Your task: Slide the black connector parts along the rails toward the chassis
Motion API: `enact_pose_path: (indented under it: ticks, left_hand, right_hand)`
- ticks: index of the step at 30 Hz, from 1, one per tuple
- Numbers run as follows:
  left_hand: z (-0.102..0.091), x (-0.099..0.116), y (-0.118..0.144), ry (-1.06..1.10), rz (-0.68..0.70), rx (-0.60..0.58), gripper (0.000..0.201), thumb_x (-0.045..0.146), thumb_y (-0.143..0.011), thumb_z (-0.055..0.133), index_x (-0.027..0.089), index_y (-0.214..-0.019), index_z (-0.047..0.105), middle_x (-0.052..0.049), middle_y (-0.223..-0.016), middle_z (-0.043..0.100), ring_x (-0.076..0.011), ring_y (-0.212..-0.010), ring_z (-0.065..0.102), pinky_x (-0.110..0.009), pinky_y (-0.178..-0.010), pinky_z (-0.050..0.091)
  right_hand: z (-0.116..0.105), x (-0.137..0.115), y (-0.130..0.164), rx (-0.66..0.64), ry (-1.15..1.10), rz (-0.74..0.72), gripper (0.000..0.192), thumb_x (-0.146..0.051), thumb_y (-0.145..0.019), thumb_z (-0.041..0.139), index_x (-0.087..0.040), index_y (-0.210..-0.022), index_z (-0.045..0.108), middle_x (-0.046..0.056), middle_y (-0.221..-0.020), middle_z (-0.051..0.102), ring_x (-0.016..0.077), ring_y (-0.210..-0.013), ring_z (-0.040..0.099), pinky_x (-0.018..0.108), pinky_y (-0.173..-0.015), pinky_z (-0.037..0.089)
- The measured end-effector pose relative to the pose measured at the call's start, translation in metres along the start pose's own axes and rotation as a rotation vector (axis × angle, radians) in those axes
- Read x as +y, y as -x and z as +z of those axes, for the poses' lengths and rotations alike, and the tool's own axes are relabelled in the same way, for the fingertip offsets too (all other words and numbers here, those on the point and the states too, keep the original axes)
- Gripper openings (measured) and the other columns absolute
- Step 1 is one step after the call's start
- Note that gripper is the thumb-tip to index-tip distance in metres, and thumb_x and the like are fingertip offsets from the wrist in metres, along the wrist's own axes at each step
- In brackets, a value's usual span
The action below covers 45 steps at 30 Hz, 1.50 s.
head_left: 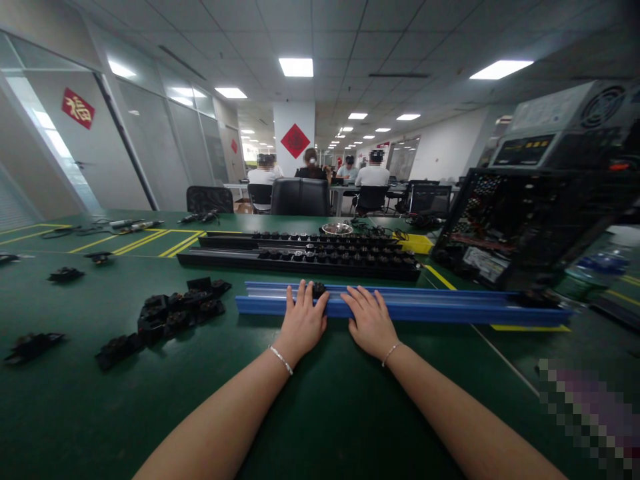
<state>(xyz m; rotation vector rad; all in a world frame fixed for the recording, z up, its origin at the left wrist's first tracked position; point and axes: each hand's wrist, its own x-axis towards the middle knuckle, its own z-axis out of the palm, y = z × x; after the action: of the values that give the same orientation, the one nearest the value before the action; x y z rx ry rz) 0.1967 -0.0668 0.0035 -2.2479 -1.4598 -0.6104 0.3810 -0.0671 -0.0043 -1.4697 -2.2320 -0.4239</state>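
Left hand (301,320) lies flat on the blue rail (400,303), fingers spread, with a small black part (319,289) at its fingertips; I cannot tell whether it pinches that part or only touches it. Left of it a heap of black parts (170,313) sits near the rail's end, handy, I judge, for feeding. My right hand (370,319) rests just beside, palm down, gripping nothing, seemingly steadying the rail. Beyond the rail lie two black trays (300,257) of parts. Bare green table (325,400) gives open room toward me; a computer case (530,227) crowds the right.
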Motion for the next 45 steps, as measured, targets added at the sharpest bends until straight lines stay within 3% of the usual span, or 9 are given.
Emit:
enact_pose_path:
  ticks: [7, 32, 45]
  left_hand:
    - [-0.002, 0.004, -0.002, -0.024, -0.047, -0.066, 0.051, 0.039, -0.081, 0.049, 0.032, -0.132, 0.041, -0.013, -0.138, 0.042, -0.0344, -0.131, 0.03, -0.063, -0.103, 0.015]
    - [-0.018, 0.005, -0.003, -0.16, -0.301, -0.244, 0.062, 0.054, -0.082, 0.039, 0.02, -0.134, 0.04, -0.024, -0.141, 0.033, -0.0441, -0.131, 0.022, -0.068, -0.098, 0.009]
    - [-0.022, -0.016, 0.0, -0.235, -0.351, -0.317, 0.068, 0.058, -0.079, 0.042, 0.019, -0.136, 0.039, -0.027, -0.139, 0.036, -0.0462, -0.13, 0.024, -0.071, -0.095, 0.01]
  right_hand:
    - [0.003, 0.0, 0.0, 0.031, -0.011, 0.002, 0.044, -0.02, -0.078, 0.044, -0.022, -0.122, 0.051, 0.004, -0.138, 0.043, 0.0236, -0.129, 0.031, 0.046, -0.109, 0.012]
    - [-0.001, 0.012, 0.002, 0.022, -0.021, 0.027, 0.041, -0.02, -0.078, 0.047, -0.026, -0.118, 0.053, 0.003, -0.135, 0.048, 0.0222, -0.125, 0.037, 0.045, -0.108, 0.015]
    - [-0.001, 0.013, 0.001, 0.032, -0.023, 0.026, 0.041, -0.02, -0.078, 0.046, -0.025, -0.117, 0.054, 0.004, -0.132, 0.05, 0.0217, -0.123, 0.039, 0.045, -0.108, 0.016]
